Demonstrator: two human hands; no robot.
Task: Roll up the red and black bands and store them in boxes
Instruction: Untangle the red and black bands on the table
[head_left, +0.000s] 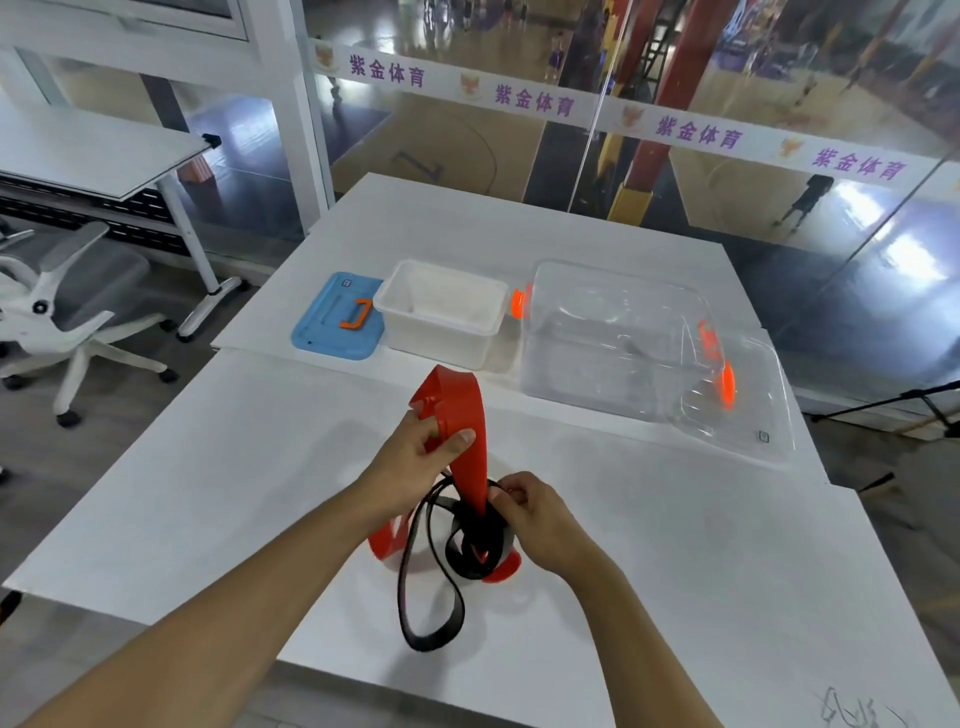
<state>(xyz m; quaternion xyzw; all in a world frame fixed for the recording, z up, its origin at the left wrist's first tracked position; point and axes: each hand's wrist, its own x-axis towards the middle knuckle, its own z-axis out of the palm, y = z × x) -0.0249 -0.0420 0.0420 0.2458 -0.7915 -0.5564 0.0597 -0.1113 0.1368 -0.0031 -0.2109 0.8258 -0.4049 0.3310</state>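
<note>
Near the lower centre of the frame, on the white table (675, 597), your 2 bands lie tangled together — the red band (460, 415) rises in a tall loop while the black band (431, 618) trails toward you in a long slack loop. Your left hand (415, 457) pinches the red band partway up, thumb across its front face, with the wrist raised and the forearm reaching in from the lower left. Your right hand (535, 514) sits lower, fingers curled and gripping the knot where red and black cross. Before you roll anything, work the red free of the black: keep the crossing steady with the right and draw the red up gently so it slides out instead of tightening. Then roll each flat and snug. Toward the upper middle wait the white box (441, 332) and the clear box (613, 358) — both open, well apart from your hands.
</note>
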